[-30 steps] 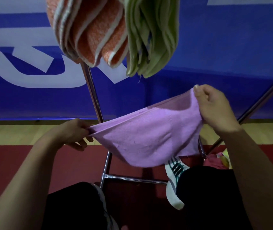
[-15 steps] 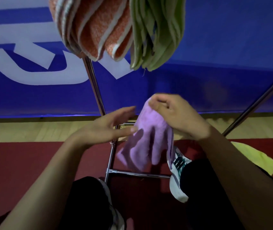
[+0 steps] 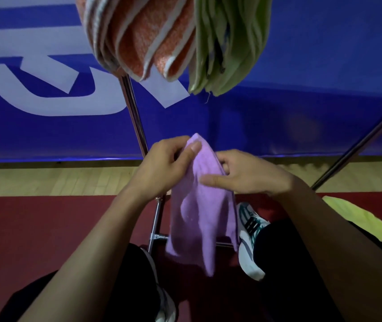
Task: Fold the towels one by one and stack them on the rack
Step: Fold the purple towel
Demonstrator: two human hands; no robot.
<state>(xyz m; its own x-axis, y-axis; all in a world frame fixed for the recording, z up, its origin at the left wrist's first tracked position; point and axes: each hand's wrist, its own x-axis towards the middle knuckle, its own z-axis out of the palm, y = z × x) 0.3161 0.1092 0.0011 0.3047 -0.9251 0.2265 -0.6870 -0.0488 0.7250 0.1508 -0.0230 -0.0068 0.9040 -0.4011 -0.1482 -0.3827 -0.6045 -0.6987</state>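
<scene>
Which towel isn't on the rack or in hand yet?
The yellow-green towel lying on the red floor at right; the purple towel is in both hands, orange and green ones hang.

Floor, rack and what rests on them

Below the left hand point(image 3: 162, 168) and right hand point(image 3: 252, 175) lies a dark red floor mat point(image 3: 46, 228), with a strip of pale wood floor point(image 3: 57, 177) beyond it; the metal rack point(image 3: 136, 117) stands between the hands, orange striped towels point(image 3: 143, 36) and green towels point(image 3: 229, 43) hanging from it above them, and a yellow-green cloth point(image 3: 357, 219) lies right of the right hand.
</scene>
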